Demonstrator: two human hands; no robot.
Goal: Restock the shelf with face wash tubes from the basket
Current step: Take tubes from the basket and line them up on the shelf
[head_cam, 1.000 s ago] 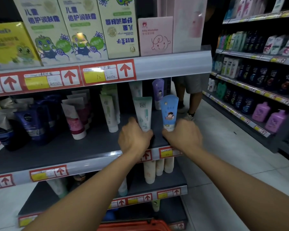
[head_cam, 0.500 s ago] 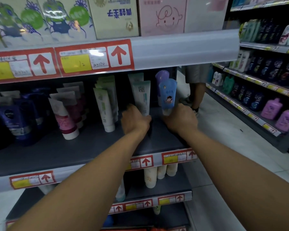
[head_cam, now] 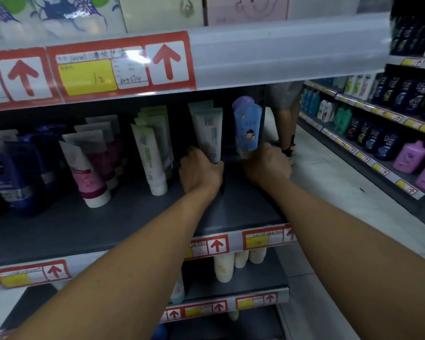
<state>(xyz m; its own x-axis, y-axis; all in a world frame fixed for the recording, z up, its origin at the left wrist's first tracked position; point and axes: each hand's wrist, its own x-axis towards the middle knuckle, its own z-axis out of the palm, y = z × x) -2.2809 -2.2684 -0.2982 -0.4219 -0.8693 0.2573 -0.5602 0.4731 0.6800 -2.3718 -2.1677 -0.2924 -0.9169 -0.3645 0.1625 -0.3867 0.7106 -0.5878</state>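
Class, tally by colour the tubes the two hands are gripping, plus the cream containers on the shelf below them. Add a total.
White tube with teal print, in left hand: 1
Blue cartoon tube, in right hand: 1
Cream containers: 3
Total: 5
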